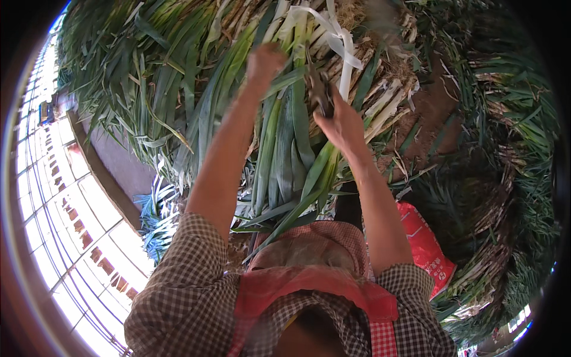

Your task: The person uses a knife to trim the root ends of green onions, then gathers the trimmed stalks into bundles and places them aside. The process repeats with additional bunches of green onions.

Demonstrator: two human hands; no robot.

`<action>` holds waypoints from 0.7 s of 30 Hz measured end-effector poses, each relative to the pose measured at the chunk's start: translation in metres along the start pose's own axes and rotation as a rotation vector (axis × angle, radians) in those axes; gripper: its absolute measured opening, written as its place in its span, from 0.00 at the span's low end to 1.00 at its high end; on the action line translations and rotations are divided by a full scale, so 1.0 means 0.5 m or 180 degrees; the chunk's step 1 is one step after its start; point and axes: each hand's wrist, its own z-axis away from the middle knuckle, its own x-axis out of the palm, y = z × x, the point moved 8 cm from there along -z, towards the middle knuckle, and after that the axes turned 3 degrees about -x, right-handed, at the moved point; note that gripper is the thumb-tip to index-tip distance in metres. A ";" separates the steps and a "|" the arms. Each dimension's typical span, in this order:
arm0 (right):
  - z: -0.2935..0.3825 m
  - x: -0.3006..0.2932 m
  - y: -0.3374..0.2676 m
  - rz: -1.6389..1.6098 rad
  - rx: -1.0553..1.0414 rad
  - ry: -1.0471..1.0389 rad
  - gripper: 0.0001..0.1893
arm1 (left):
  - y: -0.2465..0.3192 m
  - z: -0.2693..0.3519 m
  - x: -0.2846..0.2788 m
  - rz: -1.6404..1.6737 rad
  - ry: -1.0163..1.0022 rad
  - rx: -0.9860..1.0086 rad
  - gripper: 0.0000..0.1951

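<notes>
My left hand (pixel 266 64), blurred and with curled fingers, is over the leaves of a pile of leeks or large green onions (pixel 279 143). Whether it grips any of them I cannot tell. In my right hand (pixel 342 122) is a dark metal hand tool (pixel 319 87), its exact kind unclear; its tip points away from me toward the pale stalks. A white plastic strip (pixel 346 58) loops over the stalks just beyond the tool. Long green leaves (pixel 316 174) hang down toward my lap between my forearms.
More leeks are heaped at the left (pixel 165 76) and along the right (pixel 499 178). A red printed bag (pixel 426 245) lies beside my right arm. Brown ground (pixel 424 129) strewn with leaf scraps shows at the right. A bright tiled surface (pixel 84 214) runs along the left.
</notes>
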 end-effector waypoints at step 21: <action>0.284 0.088 -0.011 -0.0334 -0.0555 -0.0013 0.47 | -0.140 0.179 0.084 0.1898 -0.1801 -0.1156 0.25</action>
